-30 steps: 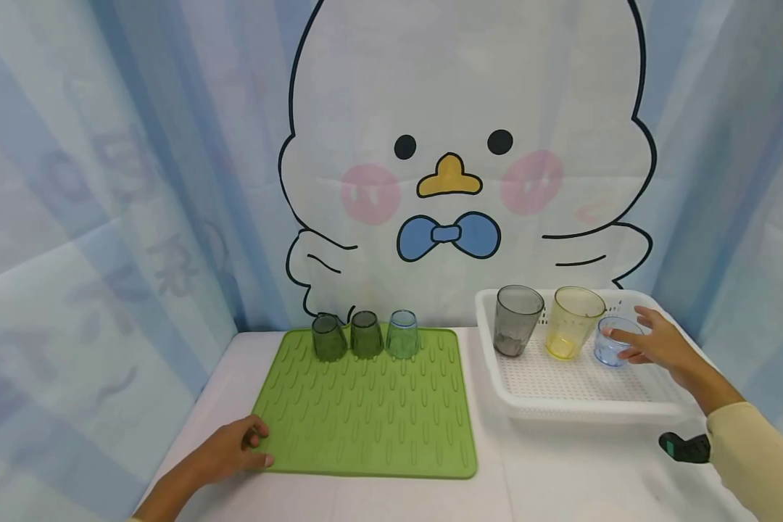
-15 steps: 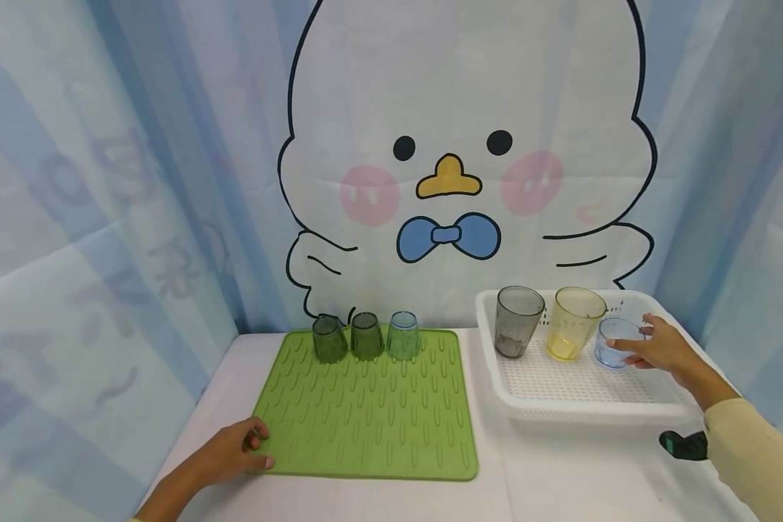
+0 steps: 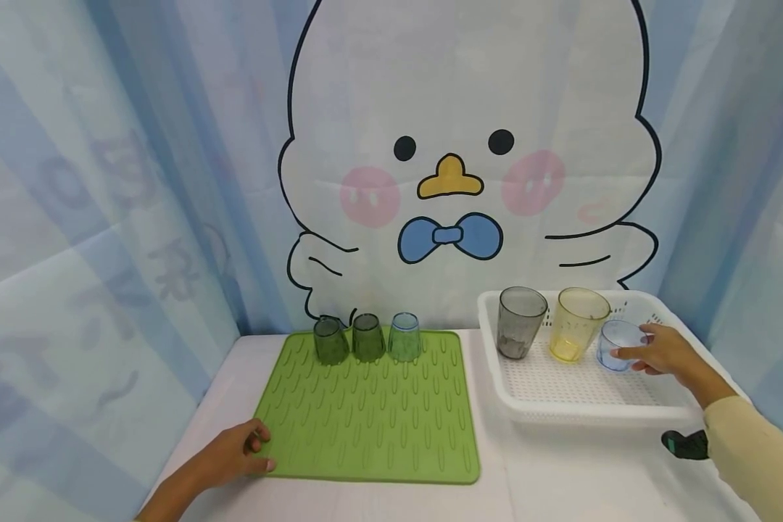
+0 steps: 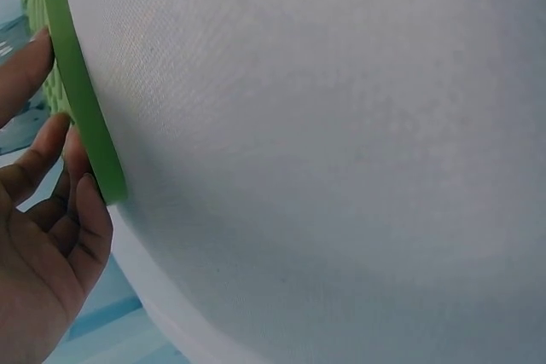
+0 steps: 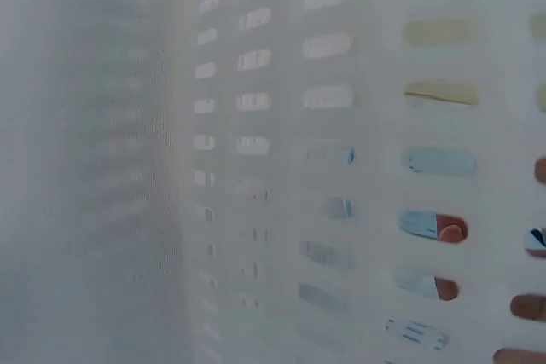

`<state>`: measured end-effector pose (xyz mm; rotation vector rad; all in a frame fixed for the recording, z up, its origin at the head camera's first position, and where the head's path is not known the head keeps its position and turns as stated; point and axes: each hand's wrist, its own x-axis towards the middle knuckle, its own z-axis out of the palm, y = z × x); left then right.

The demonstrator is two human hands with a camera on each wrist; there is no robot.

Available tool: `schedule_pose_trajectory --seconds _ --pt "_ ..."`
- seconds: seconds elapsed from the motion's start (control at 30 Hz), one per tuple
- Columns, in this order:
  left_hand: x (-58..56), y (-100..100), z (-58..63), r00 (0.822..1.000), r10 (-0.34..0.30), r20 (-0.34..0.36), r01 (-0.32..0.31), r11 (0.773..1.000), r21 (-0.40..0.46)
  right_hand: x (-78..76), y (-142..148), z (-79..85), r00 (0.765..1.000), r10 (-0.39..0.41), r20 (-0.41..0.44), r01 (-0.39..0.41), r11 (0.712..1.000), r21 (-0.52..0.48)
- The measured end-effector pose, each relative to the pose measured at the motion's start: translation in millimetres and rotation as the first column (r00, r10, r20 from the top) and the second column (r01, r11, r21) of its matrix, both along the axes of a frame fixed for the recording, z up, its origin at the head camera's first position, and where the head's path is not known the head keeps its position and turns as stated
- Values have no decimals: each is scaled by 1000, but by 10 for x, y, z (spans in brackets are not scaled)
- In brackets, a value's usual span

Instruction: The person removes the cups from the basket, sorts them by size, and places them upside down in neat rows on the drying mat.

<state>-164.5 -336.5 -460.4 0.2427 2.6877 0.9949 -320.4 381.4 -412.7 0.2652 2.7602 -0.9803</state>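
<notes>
Short transparent blue cup in the white plastic basket, gripped by the right hand; left of the basket, relaxed left hand touches ridged green mat.

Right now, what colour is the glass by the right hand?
The glass is pale blue, clearest in the head view.

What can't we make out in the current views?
Head: blue glass, right side covered by the right hand; dark gadget, partly behind the sleeve.
Left wrist: left hand, cut off by the left edge; mat, by the top.
Right wrist: hand and glass mostly hidden by the basket; slivers show through its slots.
</notes>
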Motion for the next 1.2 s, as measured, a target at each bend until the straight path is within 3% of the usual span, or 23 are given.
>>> schedule_pose_trajectory --seconds 0.27,0.8,1.0,1.2 --pt "-2 -9 -7 1000 -18 -10 18 1000 -2 32 -12 13 1000 14 -6 -14 1000 11" --pt "39 20 -12 998 -1 -66 0 1000 -29 348 -69 165 996 60 -66 -58 998 37" --pt "61 38 -18 996 -14 -87 13 1000 -15 587 -121 247 979 117 -167 -112 993 36" --pt "76 132 29 983 -24 -184 18 999 -32 805 -268 409 952 130 -279 -140 990 -13"
